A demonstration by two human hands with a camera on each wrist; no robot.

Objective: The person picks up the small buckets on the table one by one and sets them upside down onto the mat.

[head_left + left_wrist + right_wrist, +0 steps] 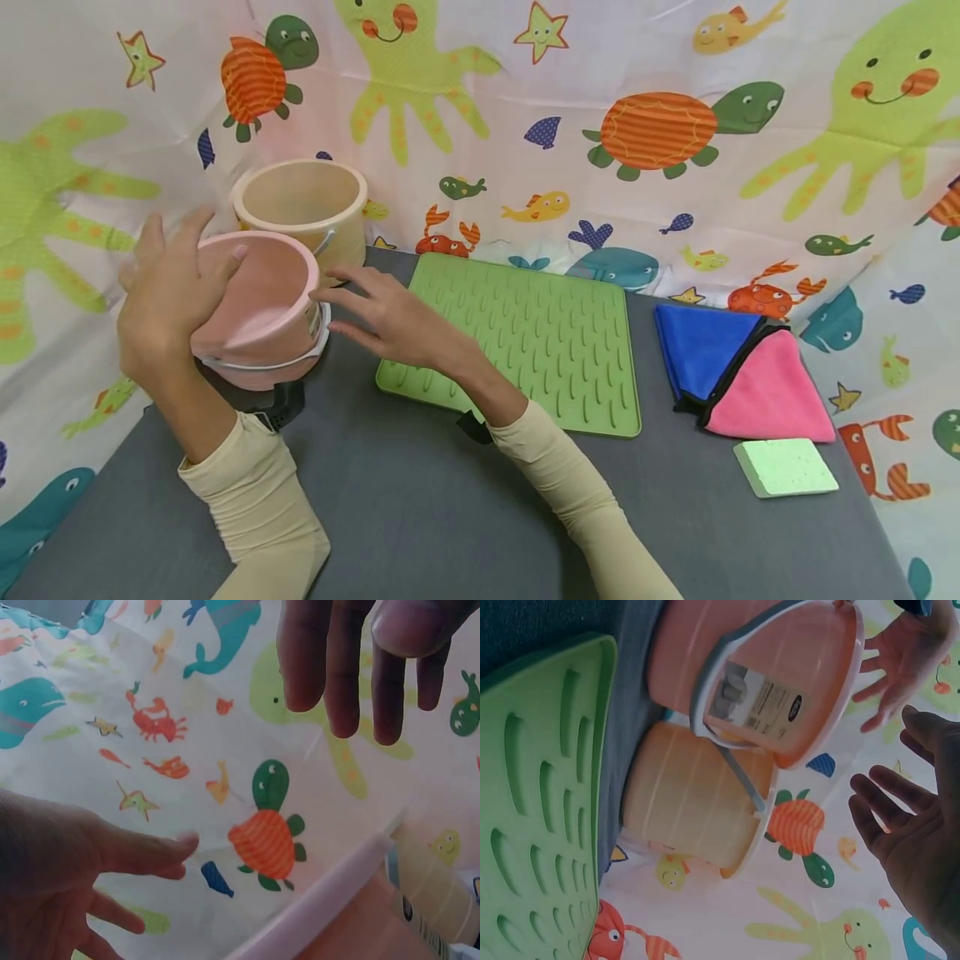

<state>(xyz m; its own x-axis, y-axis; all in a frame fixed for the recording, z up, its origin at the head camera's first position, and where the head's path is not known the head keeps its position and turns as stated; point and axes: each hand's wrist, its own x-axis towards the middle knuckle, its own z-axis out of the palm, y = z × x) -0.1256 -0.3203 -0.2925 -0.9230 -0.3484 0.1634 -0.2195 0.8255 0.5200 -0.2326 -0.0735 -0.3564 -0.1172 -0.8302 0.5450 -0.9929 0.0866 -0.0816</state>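
Note:
A pink bucket (258, 377) with a pale handle stands at the left of the table. My left hand (168, 300) is raised at the bucket's left side, fingers apart and thumb extended in front of the opening. Just off the right side of the rim is my right hand (386, 317), its fingers loosely extended toward the bucket; I cannot tell whether it touches. In the right wrist view, the right hand (915, 832) and left hand (911, 667) both hold nothing. A printed label (754, 701) shows on the pink bucket's side.
A cream bucket (348, 233) stands behind the pink one. Right of them lies a green bumpy mat (525, 342). Farther right are a folded blue-and-pink cloth (772, 383) and a pale green block (787, 468). A sea-animal curtain (487, 150) hangs behind the grey table (420, 500).

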